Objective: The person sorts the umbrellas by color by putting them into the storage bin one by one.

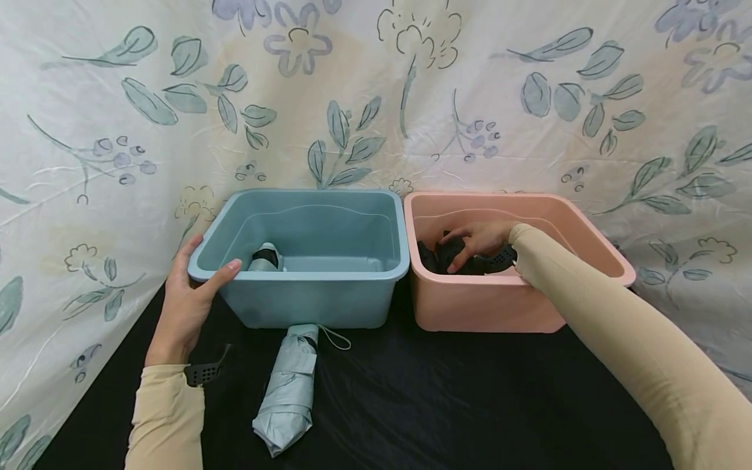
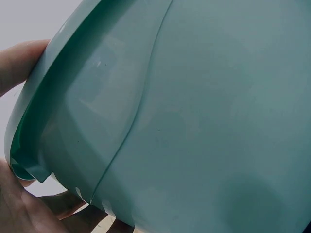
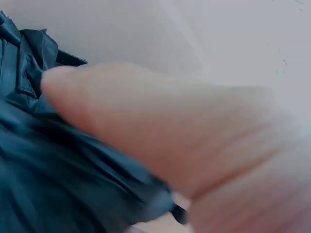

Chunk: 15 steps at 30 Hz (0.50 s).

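My left hand [image 1: 187,303] grips the left front corner of a blue plastic bin [image 1: 317,300], thumb over the rim and fingers along the outside wall. In the left wrist view the bin wall [image 2: 194,121] fills most of the picture. Inside a pink bin [image 1: 487,307], my right hand [image 1: 482,238] holds a dark folded umbrella [image 1: 449,250], thumb on the near side and fingers over the top. Its pleated fabric [image 3: 63,170] shows below the thumb in the right wrist view, with more dark cloth [image 3: 36,63] beyond.
A pale grey folded umbrella [image 1: 288,385] with a wrist loop lies on the black cloth [image 1: 470,398] before the blue bin. Inside that bin is a pale rolled item with a black band [image 1: 266,258]. A floral curtain [image 1: 376,98] hangs behind both bins.
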Tool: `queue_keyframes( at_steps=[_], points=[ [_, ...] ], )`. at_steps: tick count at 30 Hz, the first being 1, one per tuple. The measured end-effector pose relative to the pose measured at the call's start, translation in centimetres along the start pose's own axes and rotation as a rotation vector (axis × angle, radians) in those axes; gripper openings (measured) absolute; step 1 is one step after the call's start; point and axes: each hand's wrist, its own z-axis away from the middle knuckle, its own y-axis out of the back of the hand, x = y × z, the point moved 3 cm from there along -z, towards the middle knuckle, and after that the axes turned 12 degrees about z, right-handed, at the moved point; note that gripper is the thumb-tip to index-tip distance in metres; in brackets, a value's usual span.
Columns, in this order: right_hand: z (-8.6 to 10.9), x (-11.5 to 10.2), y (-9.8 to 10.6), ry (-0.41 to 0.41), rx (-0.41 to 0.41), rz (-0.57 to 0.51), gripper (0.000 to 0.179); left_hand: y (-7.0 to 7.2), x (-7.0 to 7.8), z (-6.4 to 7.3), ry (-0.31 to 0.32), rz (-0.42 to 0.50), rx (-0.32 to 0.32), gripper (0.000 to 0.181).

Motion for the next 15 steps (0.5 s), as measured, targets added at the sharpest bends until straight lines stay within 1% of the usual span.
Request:
queue_keyframes(
  at_steps=[4, 9, 15],
  points=[
    [0.01, 0.19, -0.22, -0.004, -0.049, -0.02, 0.085, 0.03, 0.1, 0.04, 0.004, 0.006, 0.0, 0.088],
    [0.12, 0.38, -0.25, -0.025, -0.062, -0.082, 0.085, 0.01, 0.19, 0.09, 0.001, 0.009, -0.001, 0.088],
    [0.89, -0.03, 0.14, -0.023, 0.023, -0.114, 0.082, -0.02, 0.16, 0.08, -0.002, 0.006, -0.007, 0.087]
  ],
)
